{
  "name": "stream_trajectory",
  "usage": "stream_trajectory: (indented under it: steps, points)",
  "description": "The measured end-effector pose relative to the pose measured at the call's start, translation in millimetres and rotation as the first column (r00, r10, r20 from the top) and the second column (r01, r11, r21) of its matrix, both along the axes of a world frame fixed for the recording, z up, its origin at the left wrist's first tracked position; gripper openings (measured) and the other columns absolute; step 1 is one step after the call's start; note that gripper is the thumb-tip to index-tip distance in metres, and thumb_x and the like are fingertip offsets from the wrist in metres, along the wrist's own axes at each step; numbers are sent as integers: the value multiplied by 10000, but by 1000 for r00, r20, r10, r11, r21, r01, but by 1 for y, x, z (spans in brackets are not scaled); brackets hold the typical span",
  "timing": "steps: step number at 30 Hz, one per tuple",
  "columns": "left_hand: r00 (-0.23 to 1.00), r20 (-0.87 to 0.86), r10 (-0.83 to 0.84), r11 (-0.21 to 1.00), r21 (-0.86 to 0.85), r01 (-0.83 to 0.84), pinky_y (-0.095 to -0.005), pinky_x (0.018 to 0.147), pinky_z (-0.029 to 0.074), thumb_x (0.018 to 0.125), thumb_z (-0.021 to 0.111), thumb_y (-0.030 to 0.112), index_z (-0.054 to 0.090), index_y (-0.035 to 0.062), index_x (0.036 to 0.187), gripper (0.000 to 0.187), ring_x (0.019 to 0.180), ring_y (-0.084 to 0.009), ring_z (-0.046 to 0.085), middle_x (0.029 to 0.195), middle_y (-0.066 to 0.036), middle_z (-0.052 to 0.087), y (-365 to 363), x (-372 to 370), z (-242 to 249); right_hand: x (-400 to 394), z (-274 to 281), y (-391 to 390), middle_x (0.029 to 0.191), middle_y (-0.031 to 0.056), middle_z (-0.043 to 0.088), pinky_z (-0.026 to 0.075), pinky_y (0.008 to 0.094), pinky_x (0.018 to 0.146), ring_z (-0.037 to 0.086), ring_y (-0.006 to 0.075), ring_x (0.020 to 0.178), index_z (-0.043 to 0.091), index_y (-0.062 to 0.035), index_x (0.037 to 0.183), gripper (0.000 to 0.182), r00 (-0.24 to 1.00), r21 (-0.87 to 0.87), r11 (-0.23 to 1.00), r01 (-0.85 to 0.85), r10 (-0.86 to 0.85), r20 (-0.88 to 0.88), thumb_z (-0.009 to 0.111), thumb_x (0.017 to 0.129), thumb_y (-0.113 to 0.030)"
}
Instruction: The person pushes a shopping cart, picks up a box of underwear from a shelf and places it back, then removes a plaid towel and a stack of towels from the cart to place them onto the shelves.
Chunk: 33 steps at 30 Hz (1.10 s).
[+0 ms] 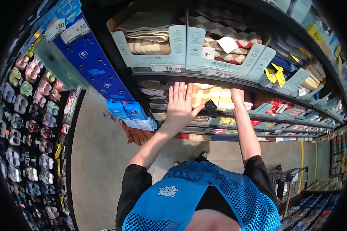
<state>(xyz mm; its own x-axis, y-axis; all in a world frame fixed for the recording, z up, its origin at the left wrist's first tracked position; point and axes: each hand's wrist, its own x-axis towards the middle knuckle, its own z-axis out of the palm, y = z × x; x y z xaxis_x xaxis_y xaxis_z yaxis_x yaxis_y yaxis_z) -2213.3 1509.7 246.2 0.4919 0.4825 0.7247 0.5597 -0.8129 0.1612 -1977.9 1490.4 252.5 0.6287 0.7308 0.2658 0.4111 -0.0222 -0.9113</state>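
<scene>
A stack of yellow-and-white checked towels (204, 93) lies on the second shelf, with a small black tag (211, 105) at its front. My left hand (180, 106) is stretched flat at the left side of the stack, fingers straight and thumb out towards the tag. At the right side of the same stack, my right hand (238, 97) reaches into the shelf. Its fingers are hidden under the shelf above, so their grip does not show.
Above are boxes of folded towels, one beige (148, 46) and one red-checked (235, 50), behind price labels. A blue hook panel (92, 57) borders the shelf on the left. Slippers (31, 115) hang at far left. A wire cart (291, 181) stands at right.
</scene>
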Motion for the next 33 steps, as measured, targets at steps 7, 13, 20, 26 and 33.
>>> stream_trajectory:
  steps: [7, 13, 20, 26, 33]
  points:
    - [985, -175, -14, 997, 74, 27, -493, 984, 283, 608, 725, 274, 421, 115, 1299, 771, 1086, -327, 418, 1156, -150, 451, 28, 3, -1, -12, -13, -15, 1155, 121, 517, 336, 286, 922, 457, 193, 1064, 456, 57, 1157, 399, 964, 378, 910, 169, -73, -255, 582, 814, -104]
    - [932, -336, -138, 937, -348, 13, -467, 713, 473, 710, 604, 280, 590, 121, 1059, 383, 765, -349, 610, 783, -173, 628, 60, 18, 8, -17, -25, -14, 1135, 154, 486, 325, 311, 956, 444, 209, 1088, 397, 55, 1137, 394, 950, 507, 815, 281, -161, -267, 585, 796, -3]
    - [985, -102, -142, 981, -145, 127, -440, 810, 461, 706, 629, 322, 608, 74, 1027, 406, 934, -371, 564, 991, -188, 605, 72, 23, 8, 4, -23, 18, 941, 247, 598, 432, 412, 829, 562, 380, 944, 595, 28, 967, 227, 772, 185, 974, 132, -218, 597, 489, 810, -98]
    - [988, -141, -59, 980, -197, 31, -436, 804, 463, 699, 630, 295, 607, 67, 1035, 406, 933, -356, 567, 997, -190, 600, 66, 32, 8, -4, -14, 6, 994, 248, 575, 414, 434, 825, 532, 403, 961, 565, 32, 994, 247, 853, 110, 991, 78, -123, 508, 504, 812, -123]
    - [989, -140, -51, 985, -170, 27, -442, 803, 457, 685, 615, 250, 612, 66, 1031, 392, 939, -365, 559, 1010, -196, 594, 63, 36, 10, -54, -45, -41, 1387, 287, 209, 108, 487, 1069, 98, 446, 1324, 223, 51, 1350, 646, 833, 272, 960, 72, -208, 514, 527, 844, -213]
